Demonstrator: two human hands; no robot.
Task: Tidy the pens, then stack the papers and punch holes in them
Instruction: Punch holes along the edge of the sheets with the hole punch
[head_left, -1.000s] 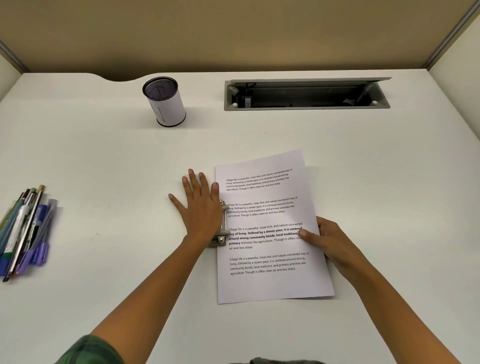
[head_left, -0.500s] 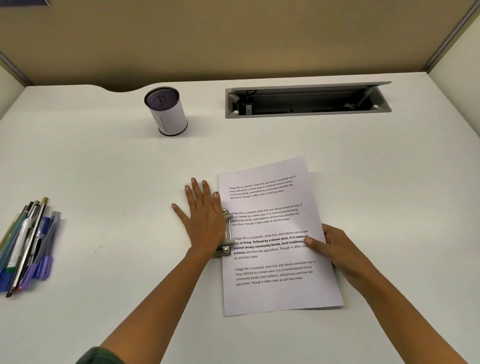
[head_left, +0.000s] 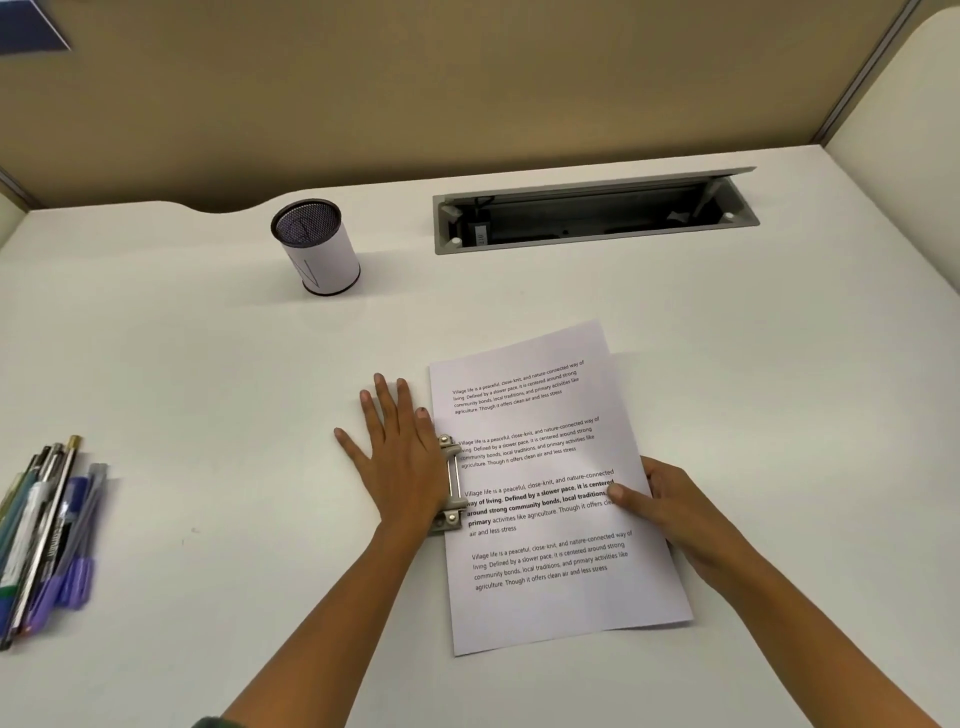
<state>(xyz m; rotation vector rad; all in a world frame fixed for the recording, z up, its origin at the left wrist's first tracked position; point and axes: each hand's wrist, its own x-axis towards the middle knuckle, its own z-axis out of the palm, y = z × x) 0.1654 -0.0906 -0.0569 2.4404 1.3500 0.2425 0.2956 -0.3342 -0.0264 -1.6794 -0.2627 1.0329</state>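
Observation:
A stack of printed white papers (head_left: 550, 597) lies on the white desk (head_left: 208, 364), its left edge slid into a metal hole punch (head_left: 451, 483). My left hand (head_left: 400, 457) lies flat, palm down, on top of the punch with fingers spread. My right hand (head_left: 660, 504) grips the right edge of the papers, thumb on top. A second sheet peeks out at the stack's upper right. Several pens (head_left: 47, 535) lie bunched at the desk's left edge. A mesh pen cup (head_left: 317, 249) wrapped in white paper stands at the back.
An open grey cable tray (head_left: 592, 215) is recessed in the desk at the back right. Beige partition walls close off the back and the right side.
The view has tilted up a little, so everything sits lower in the frame. Both hands keep their places on the punch and the papers.

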